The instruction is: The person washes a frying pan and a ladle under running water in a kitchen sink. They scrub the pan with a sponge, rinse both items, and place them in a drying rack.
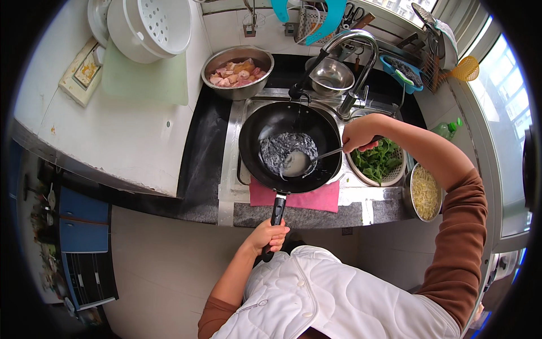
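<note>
My left hand (269,236) grips the black handle of a wok (262,114), which rests over the sink below the faucet (372,46). Water appears to fall thinly from the spout into the pan. My right hand (363,132) is closed on the handle of a metal ladle (297,163). The ladle's bowl lies in whitish, streaky liquid (271,148) at the bottom of the wok. Under the wok's near edge is a pink cloth (315,198). Beneath my right hand, leafy greens (377,163) fill a white colander (400,173).
Raw meat pieces (239,74) lie in a steel bowl (234,93) at the back left. A smaller steel bowl (332,78) stands behind the sink. Bean sprouts (424,195) fill a bowl at the right. A white perforated pot (144,29) sits on the left ledge, near the green board (169,82).
</note>
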A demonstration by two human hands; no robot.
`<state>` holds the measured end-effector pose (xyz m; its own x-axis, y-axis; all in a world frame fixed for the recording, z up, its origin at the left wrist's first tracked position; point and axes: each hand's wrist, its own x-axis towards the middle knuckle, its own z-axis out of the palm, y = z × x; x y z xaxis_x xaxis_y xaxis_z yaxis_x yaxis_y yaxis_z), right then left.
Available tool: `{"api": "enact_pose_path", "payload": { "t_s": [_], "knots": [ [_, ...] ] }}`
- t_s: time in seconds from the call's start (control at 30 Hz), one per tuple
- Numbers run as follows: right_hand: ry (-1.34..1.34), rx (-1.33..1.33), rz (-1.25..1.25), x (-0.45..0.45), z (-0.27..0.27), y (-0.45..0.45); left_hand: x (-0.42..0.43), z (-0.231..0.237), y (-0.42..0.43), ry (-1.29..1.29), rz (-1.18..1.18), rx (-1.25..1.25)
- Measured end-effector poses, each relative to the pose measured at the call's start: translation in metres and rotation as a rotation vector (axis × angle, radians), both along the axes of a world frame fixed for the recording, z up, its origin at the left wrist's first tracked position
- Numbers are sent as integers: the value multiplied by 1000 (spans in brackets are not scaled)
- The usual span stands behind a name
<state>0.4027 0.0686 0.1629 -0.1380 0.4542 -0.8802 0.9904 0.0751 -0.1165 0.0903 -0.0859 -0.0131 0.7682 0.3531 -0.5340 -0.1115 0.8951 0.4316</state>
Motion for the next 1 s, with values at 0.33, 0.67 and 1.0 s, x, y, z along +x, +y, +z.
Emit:
{"api": "enact_pose_path", "payload": {
  "t_s": [0.33,0.67,1.0],
  "knots": [
    [-49,153,8,-35,-2,-8,-5,-5,4,13,22,-25],
    [-35,289,-129,15,31,-60,-7,18,13,52,17,-2],
    [-89,356,-105,49,38,-60,-22,33,7,101,-7,43]
  ]
}}
